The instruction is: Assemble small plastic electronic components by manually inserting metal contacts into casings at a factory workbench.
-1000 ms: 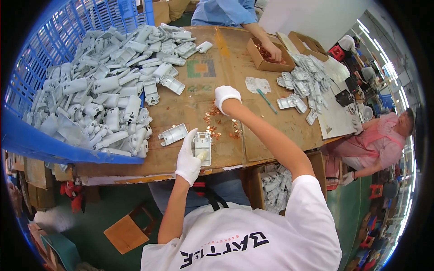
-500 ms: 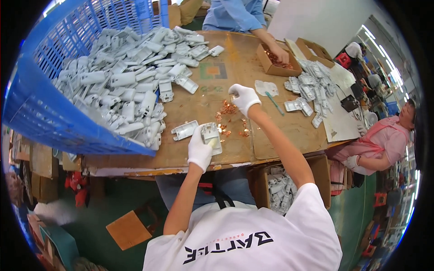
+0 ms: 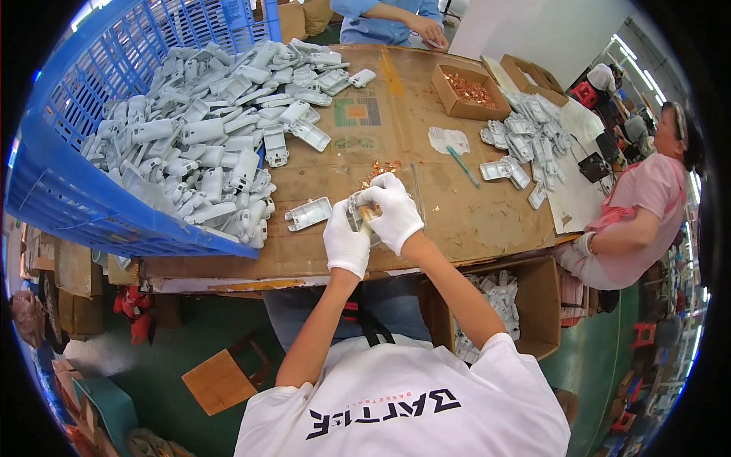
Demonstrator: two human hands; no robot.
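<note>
My left hand point(image 3: 346, 241), in a white glove, is closed on a pale grey plastic housing point(image 3: 355, 214) just above the table's near side. The gloved right hand point(image 3: 394, 214) meets it there, fingers pinched together against the housing. Whatever sits between those fingertips is too small or hidden to make out. Another open housing point(image 3: 309, 215) lies on the cardboard-covered tabletop point(image 3: 304, 255) to the left of my hands. Small copper-coloured metal pieces point(image 3: 378, 169) are scattered right beyond my right hand, which covers part of them.
A blue plastic crate point(image 3: 34, 175) on the left spills a heap of housings point(image 3: 221, 129). On the right are a teal pen point(image 3: 463, 167), more housings point(image 3: 525, 141) and a carton of copper pieces point(image 3: 449, 105). One co-worker point(image 3: 388, 21) sits opposite, another point(image 3: 643, 198) at right.
My right hand has come back from the copper pieces to the housing in my left hand. The co-worker opposite has drawn a hand out of the carton; the one at right has shifted.
</note>
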